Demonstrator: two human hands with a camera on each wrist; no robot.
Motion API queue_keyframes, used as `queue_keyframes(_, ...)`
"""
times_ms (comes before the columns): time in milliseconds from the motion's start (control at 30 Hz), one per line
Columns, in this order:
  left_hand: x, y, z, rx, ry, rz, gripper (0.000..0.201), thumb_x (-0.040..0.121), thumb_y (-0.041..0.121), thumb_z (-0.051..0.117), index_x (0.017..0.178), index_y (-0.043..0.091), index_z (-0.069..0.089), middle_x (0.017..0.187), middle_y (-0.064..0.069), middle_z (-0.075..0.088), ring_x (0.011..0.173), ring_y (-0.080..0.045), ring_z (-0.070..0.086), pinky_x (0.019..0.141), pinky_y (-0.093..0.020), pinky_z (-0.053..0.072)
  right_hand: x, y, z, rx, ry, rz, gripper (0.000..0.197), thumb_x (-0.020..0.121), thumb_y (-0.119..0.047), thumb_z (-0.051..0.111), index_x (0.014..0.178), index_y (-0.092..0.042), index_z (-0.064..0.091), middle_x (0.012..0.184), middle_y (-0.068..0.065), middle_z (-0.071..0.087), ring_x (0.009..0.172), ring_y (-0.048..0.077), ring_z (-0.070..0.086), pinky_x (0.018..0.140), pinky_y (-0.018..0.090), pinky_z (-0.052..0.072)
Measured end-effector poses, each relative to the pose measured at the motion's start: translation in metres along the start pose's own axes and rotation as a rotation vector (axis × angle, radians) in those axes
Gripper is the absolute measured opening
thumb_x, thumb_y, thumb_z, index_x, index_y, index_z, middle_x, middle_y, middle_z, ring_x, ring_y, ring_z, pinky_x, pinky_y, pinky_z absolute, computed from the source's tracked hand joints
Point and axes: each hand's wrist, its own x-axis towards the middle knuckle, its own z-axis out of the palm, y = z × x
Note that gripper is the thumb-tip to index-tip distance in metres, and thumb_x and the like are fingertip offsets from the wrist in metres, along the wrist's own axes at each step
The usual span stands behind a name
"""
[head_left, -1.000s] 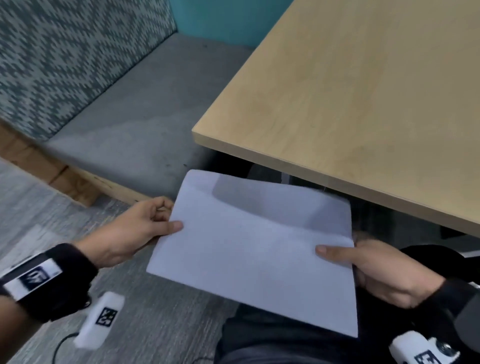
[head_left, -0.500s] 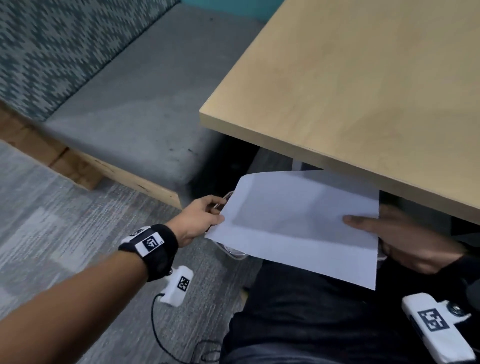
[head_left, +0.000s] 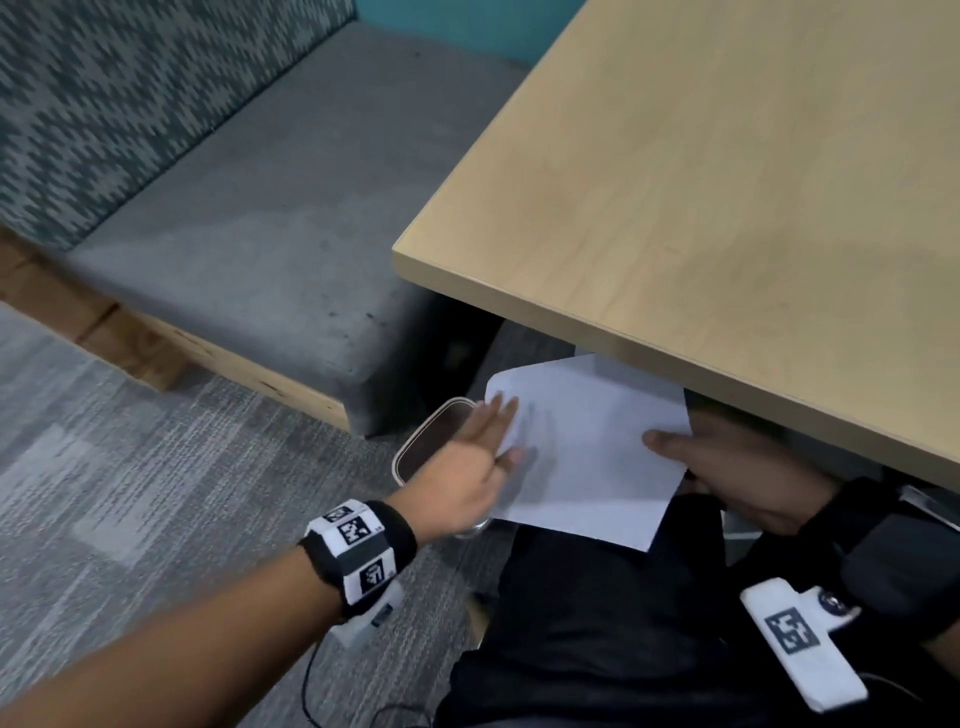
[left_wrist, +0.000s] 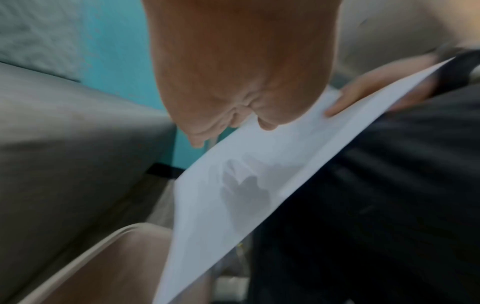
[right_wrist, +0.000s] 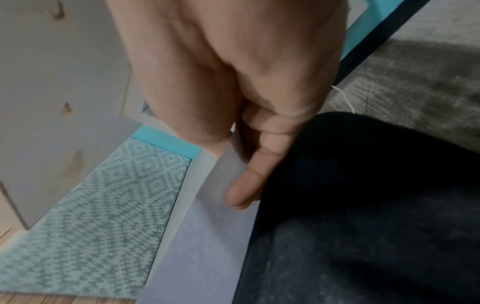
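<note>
A white sheet of paper (head_left: 587, 447) hangs below the table edge, over my lap and partly over a clear container with a pale rim (head_left: 400, 452) on the floor. My right hand (head_left: 670, 452) pinches the paper's right edge, thumb on top and fingers underneath (right_wrist: 241, 193). My left hand (head_left: 501, 431) is flat with straight, spread fingers at the paper's left edge, above the container. In the left wrist view the paper (left_wrist: 233, 185) slants across, and the container rim (left_wrist: 85, 257) shows below it. The container's contents are hidden.
A light wooden table (head_left: 727, 208) overhangs the paper's far edge. A grey bench seat (head_left: 234, 234) with a patterned backrest stands to the left on grey carpet (head_left: 130, 467). My dark trousers (head_left: 597, 623) lie under the paper.
My left hand has let go of the paper's left edge and now lies flat with straight fingers. The paper has moved farther under the table edge and over the container.
</note>
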Motion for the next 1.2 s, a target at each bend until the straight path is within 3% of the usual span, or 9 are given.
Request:
queue_keyframes(300, 0.017, 0.089, 0.023, -0.075, -0.07, 0.262, 0.06, 0.114, 0.05, 0.022, 0.155, 0.051, -0.022, 0.171, 0.01, -0.032, 0.152, -0.007, -0.038, 0.126, -0.033, -0.017, 0.005, -0.02, 0.03, -0.135, -0.053, -0.051, 0.033, 0.099, 0.004, 0.047, 0.117, -0.007, 0.073, 0.114, 0.015, 0.079, 0.11, 0.032, 0.076, 0.096, 0.049, 0.062)
queue_keyframes(533, 0.02, -0.019, 0.05, -0.031, -0.03, -0.143, 0.068, 0.103, 0.072, 0.011, 0.159, 0.054, -0.023, 0.167, 0.009, -0.038, 0.155, -0.021, -0.035, 0.128, -0.053, -0.014, 0.0, -0.023, 0.037, 0.007, -0.055, -0.045, 0.027, 0.112, -0.011, 0.047, 0.125, -0.012, 0.071, 0.119, 0.004, 0.08, 0.11, 0.024, 0.077, 0.108, 0.052, 0.055)
queue_keyframes(667, 0.013, -0.079, 0.051, -0.126, -0.147, -0.597, 0.082, 0.105, 0.07, 0.023, 0.17, 0.024, 0.002, 0.176, -0.015, 0.011, 0.161, -0.04, 0.012, 0.129, -0.052, 0.013, -0.006, -0.021, 0.036, 0.068, -0.07, -0.037, 0.028, 0.112, -0.01, 0.047, 0.125, -0.01, 0.071, 0.119, 0.002, 0.08, 0.11, 0.02, 0.077, 0.106, 0.045, 0.057)
queue_keyframes(767, 0.012, -0.086, 0.038, -0.811, -0.016, -0.758, 0.056, 0.114, 0.047, 0.032, 0.139, 0.003, 0.058, 0.132, -0.022, 0.069, 0.113, -0.04, 0.07, 0.087, -0.045, 0.058, -0.01, -0.019, 0.032, 0.104, -0.09, -0.041, 0.026, 0.111, -0.013, 0.049, 0.126, -0.014, 0.071, 0.122, 0.001, 0.08, 0.111, 0.019, 0.077, 0.102, 0.042, 0.058)
queue_keyframes(833, 0.015, -0.086, 0.029, -0.999, 0.136, -0.746, 0.029, 0.113, 0.026, 0.043, 0.114, 0.003, 0.062, 0.11, -0.023, 0.071, 0.087, -0.034, 0.069, 0.074, -0.042, 0.052, -0.012, -0.02, 0.03, 0.091, -0.113, -0.059, 0.024, 0.108, -0.018, 0.057, 0.128, -0.018, 0.071, 0.122, 0.002, 0.079, 0.11, 0.022, 0.077, 0.096, 0.044, 0.06)
queue_keyframes(900, 0.02, -0.084, 0.025, -0.963, 0.195, -0.716, 0.017, 0.11, 0.02, 0.048, 0.107, 0.008, 0.059, 0.106, -0.02, 0.071, 0.088, -0.03, 0.067, 0.077, -0.042, 0.05, -0.011, -0.02, 0.028, 0.032, -0.12, -0.062, 0.027, 0.103, -0.025, 0.066, 0.129, -0.022, 0.071, 0.119, 0.001, 0.08, 0.106, 0.028, 0.077, 0.091, 0.045, 0.063)
queue_keyframes(1067, 0.031, -0.093, 0.021, -0.706, 0.348, -0.706, 0.026, 0.107, 0.021, 0.055, 0.084, 0.012, 0.061, 0.088, -0.014, 0.074, 0.082, -0.033, 0.071, 0.083, -0.054, 0.059, -0.005, -0.019, 0.021, -0.233, -0.027, -0.022, 0.019, 0.105, -0.018, 0.063, 0.121, -0.021, 0.074, 0.113, -0.001, 0.081, 0.101, 0.023, 0.079, 0.093, 0.051, 0.063)
queue_keyframes(1133, 0.034, -0.097, 0.02, -0.456, 0.392, -0.732, 0.025, 0.106, 0.023, 0.051, 0.089, 0.013, 0.066, 0.098, -0.013, 0.075, 0.095, -0.035, 0.07, 0.086, -0.045, 0.055, -0.001, -0.017, 0.021, -0.317, 0.0, -0.003, 0.017, 0.104, -0.022, 0.063, 0.116, -0.019, 0.075, 0.108, -0.001, 0.082, 0.097, 0.024, 0.079, 0.092, 0.053, 0.063)
queue_keyframes(1200, 0.038, -0.088, 0.019, -0.28, 0.433, -0.751, 0.027, 0.108, 0.026, 0.047, 0.122, 0.016, 0.066, 0.129, -0.016, 0.069, 0.117, -0.036, 0.063, 0.096, -0.039, 0.048, 0.004, -0.015, 0.022, -0.287, 0.028, 0.011, 0.021, 0.103, -0.028, 0.061, 0.118, -0.019, 0.073, 0.111, -0.001, 0.081, 0.099, 0.024, 0.078, 0.094, 0.052, 0.063)
